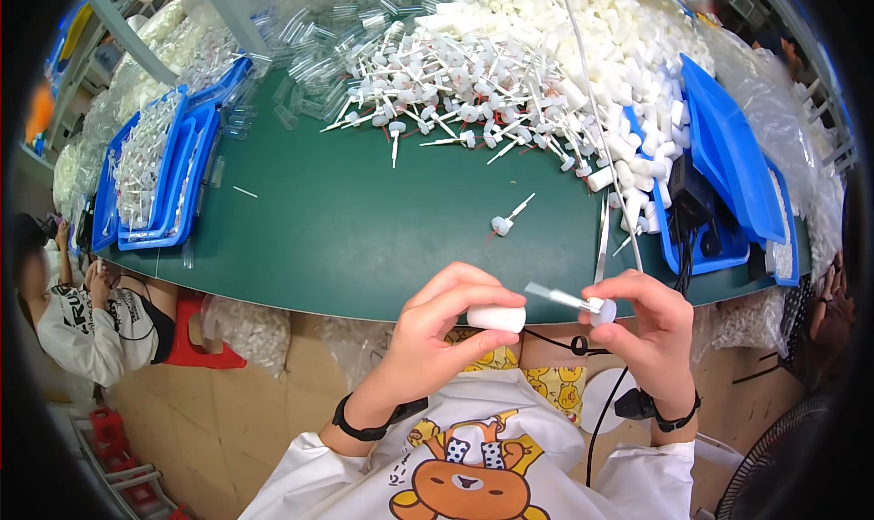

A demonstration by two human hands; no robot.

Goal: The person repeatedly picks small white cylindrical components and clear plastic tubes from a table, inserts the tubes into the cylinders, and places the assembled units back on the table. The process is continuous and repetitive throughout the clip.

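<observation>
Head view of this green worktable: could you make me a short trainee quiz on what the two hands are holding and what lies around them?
1. True or false: the left hand holds a short white plastic cylinder cap.
2. What does the right hand pinch?
A. a blue tray
B. a small white-headed plastic pump stem with a clear tube
C. a black cable
3. Fill in: a lone pump stem lies on the ____ table mat, apart from the big pile of pump stems.

Key: 1 true; 2 B; 3 green.
</observation>
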